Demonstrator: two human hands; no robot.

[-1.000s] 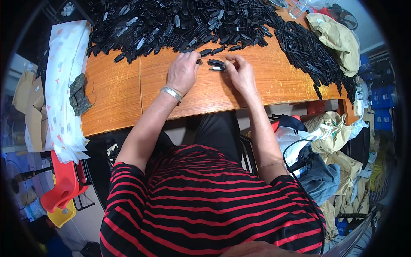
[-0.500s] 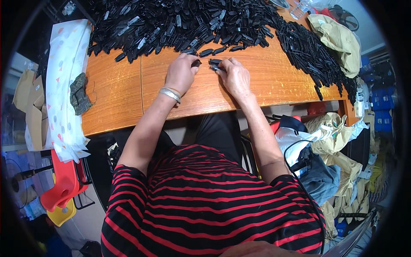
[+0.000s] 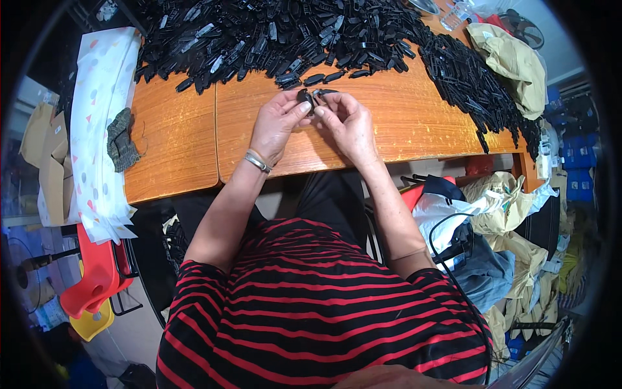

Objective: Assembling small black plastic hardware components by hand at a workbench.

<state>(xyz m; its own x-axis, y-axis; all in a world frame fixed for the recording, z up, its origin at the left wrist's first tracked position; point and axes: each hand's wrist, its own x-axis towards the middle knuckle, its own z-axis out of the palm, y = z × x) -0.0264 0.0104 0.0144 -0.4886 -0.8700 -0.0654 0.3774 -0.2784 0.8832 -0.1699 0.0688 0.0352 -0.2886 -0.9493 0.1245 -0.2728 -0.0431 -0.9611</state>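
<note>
Over table (image 3: 414, 123) centre, left hand (image 3: 277, 123) and right hand (image 3: 350, 123) both pinch one black clip (image 3: 305, 100); clip pile (image 3: 291, 32) at 12 o'clock

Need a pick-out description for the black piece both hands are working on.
Start at the orange wooden table with the heap of black parts along its far edge. Just below the heap, the left hand and right hand meet fingertip to fingertip. The small black piece pinched between them is the only one lifted off the tabletop.
</note>
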